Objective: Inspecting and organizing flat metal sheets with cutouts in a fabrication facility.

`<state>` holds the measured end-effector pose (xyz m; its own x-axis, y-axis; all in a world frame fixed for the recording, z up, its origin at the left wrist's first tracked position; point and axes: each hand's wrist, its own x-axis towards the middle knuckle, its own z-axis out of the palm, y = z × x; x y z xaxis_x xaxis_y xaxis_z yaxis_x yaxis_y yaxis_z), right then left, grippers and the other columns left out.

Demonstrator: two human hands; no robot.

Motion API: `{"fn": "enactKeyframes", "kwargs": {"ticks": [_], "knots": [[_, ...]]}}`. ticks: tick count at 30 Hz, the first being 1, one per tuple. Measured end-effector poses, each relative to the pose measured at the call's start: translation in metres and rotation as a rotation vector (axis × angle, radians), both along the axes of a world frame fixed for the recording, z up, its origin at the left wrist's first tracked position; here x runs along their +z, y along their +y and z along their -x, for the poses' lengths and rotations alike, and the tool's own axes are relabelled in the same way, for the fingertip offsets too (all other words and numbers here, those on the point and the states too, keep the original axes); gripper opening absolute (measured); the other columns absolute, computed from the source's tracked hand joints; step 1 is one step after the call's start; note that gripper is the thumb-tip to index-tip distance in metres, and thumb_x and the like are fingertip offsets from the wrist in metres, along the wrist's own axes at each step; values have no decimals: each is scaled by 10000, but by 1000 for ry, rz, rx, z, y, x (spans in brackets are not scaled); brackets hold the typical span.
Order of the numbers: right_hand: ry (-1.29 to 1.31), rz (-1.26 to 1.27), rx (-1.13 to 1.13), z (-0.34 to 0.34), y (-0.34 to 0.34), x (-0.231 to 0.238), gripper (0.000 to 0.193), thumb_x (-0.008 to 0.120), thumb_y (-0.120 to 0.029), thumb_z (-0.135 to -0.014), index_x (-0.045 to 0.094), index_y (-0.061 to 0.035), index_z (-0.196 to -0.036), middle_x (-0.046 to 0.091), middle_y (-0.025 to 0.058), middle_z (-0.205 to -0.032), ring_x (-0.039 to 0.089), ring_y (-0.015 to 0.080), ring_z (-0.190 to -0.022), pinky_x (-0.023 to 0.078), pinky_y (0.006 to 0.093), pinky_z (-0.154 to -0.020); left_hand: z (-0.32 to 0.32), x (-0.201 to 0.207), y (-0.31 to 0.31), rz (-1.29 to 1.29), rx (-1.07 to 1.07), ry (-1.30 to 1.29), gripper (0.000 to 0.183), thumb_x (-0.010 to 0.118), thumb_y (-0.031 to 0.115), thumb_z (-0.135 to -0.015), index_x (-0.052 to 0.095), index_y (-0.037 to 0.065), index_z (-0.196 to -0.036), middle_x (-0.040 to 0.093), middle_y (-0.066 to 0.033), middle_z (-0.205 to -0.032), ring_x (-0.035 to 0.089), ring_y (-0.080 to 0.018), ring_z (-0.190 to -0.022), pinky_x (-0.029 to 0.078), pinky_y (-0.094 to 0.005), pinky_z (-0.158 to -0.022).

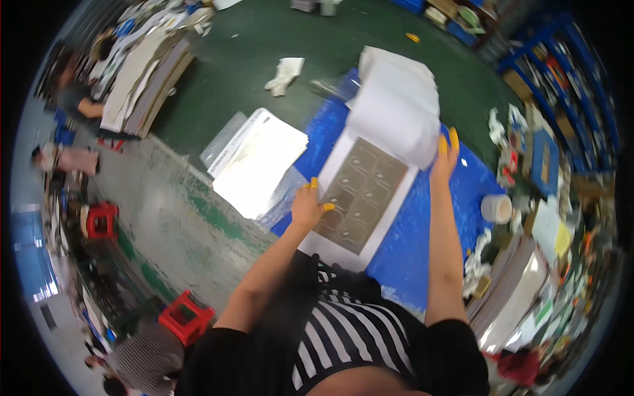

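A grey sheet (370,193) with rows of outlined cut shapes lies on white backing paper over a blue work surface (413,244). Beyond it, a large white paper sheet (396,109) is folded back and curls upward. My left hand (308,206), with yellow covers on some fingertips, is at the grey sheet's left edge, fingers apart. At the curled paper's right edge is my right hand (445,158), its yellow-tipped fingers stretched out and close to or touching the paper. Left of the blue surface lies a stack of white sheets (257,162) with clear plastic film.
A white tub (496,208) stands at the blue surface's right side. Crumpled white cloth (285,76) lies on the green surface beyond. Stacked boards (512,290) sit at right, red stools (187,317) at left. Other people are at left, one by a tall stack of sheets (148,79).
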<state>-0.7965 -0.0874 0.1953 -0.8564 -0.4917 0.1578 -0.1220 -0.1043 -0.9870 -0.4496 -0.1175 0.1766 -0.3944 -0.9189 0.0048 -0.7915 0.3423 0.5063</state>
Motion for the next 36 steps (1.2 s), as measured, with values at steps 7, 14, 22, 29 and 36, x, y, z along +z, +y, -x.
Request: {"fn": "enactKeyframes", "kwargs": {"ticks": [7, 14, 22, 29, 36], "knots": [[-251, -297, 231, -120, 160, -47, 407, 487, -84, -887, 394, 41, -1263, 446, 129, -1263, 449, 228, -1134, 355, 319, -967, 0, -28, -25, -367, -176, -85, 536, 698, 367, -695, 556, 69, -1118, 572, -134, -1102, 553, -313, -1002, 460, -408, -820], [-247, -502, 595, -186, 194, -32, 401, 399, -93, -929, 329, 18, -1309, 388, 135, -1289, 407, 224, -1160, 355, 291, -970, -5, -4, 9, 87, -73, 67, 220, 609, 143, -707, 538, 77, -905, 579, -136, -864, 593, -309, -851, 478, -422, -667], [-573, -383, 365, -167, 164, -35, 428, 359, -178, -941, 298, -44, -1343, 377, 126, -1300, 393, 254, -1179, 338, 350, -982, -21, 65, 56, 28, -210, 406, 204, 548, 76, -739, 504, 75, -938, 599, -149, -749, 594, -358, -710, 457, -431, -605], [-594, -240, 738, -189, 152, -19, 397, 410, -183, -918, 361, -46, -1288, 497, 109, -1153, 515, 211, -1006, 415, 323, -879, -76, 98, 82, 16, -136, 619, 272, 587, 75, -739, 533, 67, -1004, 617, -153, -800, 600, -347, -741, 465, -405, -618], [-389, -317, 680, -219, 142, -1, 335, 480, -92, -883, 427, -29, -1208, 534, 90, -1075, 526, 155, -924, 451, 259, -710, -109, 88, 88, -30, 60, 572, 323, 584, 105, -768, 547, 64, -1087, 616, -164, -878, 603, -338, -786, 480, -392, -665]]}}
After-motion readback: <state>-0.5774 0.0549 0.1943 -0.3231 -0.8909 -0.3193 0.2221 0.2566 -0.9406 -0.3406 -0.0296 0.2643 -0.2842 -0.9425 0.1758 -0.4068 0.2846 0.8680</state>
